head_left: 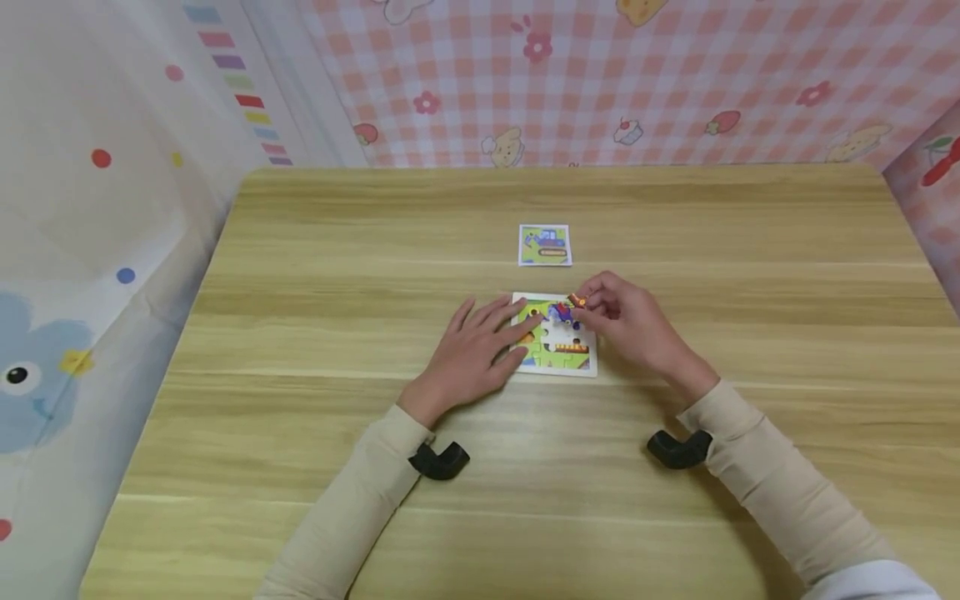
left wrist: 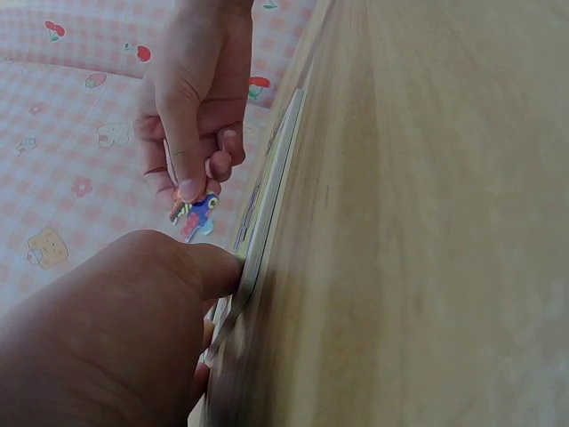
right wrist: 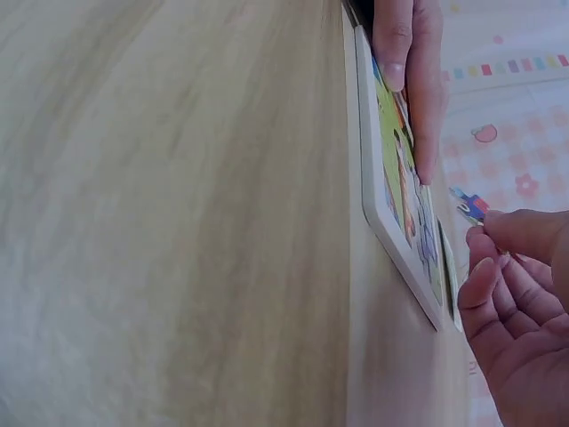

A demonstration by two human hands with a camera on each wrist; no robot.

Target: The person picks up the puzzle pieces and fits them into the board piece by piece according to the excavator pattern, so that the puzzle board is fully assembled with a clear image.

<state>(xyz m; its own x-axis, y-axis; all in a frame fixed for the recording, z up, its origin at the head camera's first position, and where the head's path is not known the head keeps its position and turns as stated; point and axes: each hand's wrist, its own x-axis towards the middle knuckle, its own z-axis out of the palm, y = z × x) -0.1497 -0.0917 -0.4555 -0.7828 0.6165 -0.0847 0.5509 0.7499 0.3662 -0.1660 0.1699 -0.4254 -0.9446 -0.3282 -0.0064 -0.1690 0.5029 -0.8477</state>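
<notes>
A small jigsaw puzzle in a white-rimmed tray [head_left: 592,367] lies flat on the table, with green, orange and blue pieces fitted in it. My left hand [head_left: 472,354] rests on the tray's left side, fingers spread over the pieces. Above the tray's upper right part, my right hand [head_left: 630,325] pinches a puzzle piece between thumb and finger. Blue and red colours show on that puzzle piece [left wrist: 203,212] in the left wrist view. Seen from the right wrist, the piece [right wrist: 474,205] is held apart from the tray. The left fingers cover part of the picture.
Behind the tray lies a square picture card [head_left: 545,245] showing a blue excavator on green. The wooden table [head_left: 337,267] meets a pink checked cloth [head_left: 465,75] at its back edge. A white dotted cloth [head_left: 112,217] hangs at the left. Black curved pieces [head_left: 441,462] sit at both wrists.
</notes>
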